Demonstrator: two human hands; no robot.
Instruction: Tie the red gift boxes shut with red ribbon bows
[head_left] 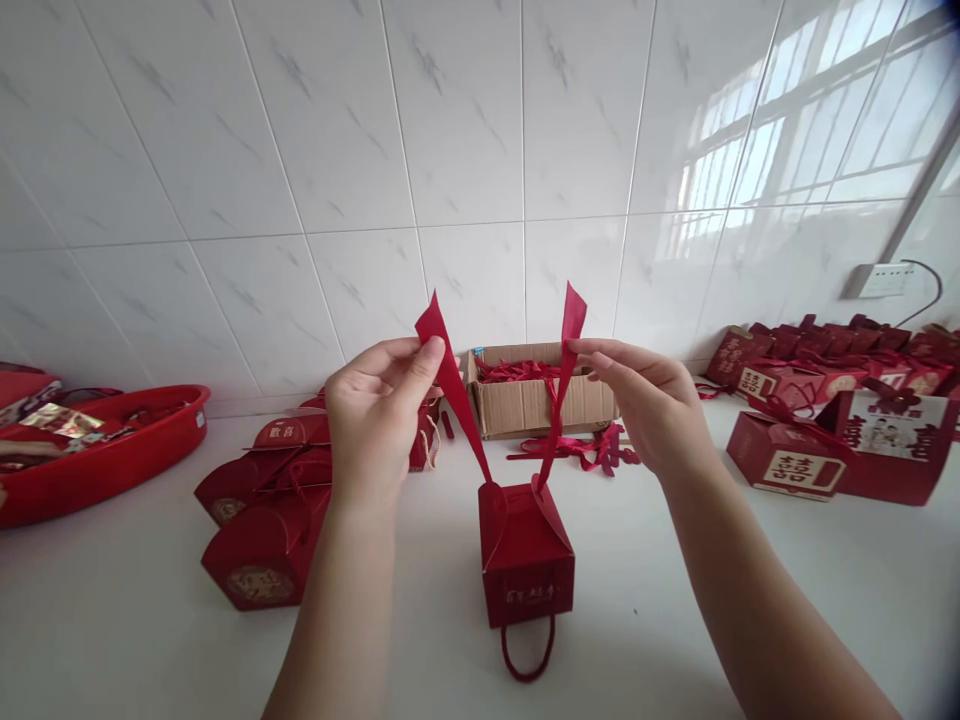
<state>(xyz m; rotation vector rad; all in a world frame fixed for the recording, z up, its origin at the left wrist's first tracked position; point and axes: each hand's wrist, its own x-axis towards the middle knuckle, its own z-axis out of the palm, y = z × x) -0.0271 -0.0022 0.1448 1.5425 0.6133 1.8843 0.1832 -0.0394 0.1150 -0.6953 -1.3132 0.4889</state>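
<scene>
A small red gift box [528, 560] stands on the white tabletop in the middle of the view, with a dark red cord handle [528, 676] lying at its near side. Two ends of a red ribbon [459, 400] rise from its top and spread apart in a V. Between thumb and fingers, my left hand [382, 405] pinches the left end up high. The right end is pinched at the fingertips of my right hand [649, 405], level with the other. Both tips stick out above the fingers.
Behind the box sits an open cardboard carton [517, 412] of red ribbons, some spilling out. Red candy boxes [262, 555] stand at left, beside a red plastic basin [135, 455]. More red boxes [787, 455] crowd the right side. A tiled wall [472, 150] closes off the back.
</scene>
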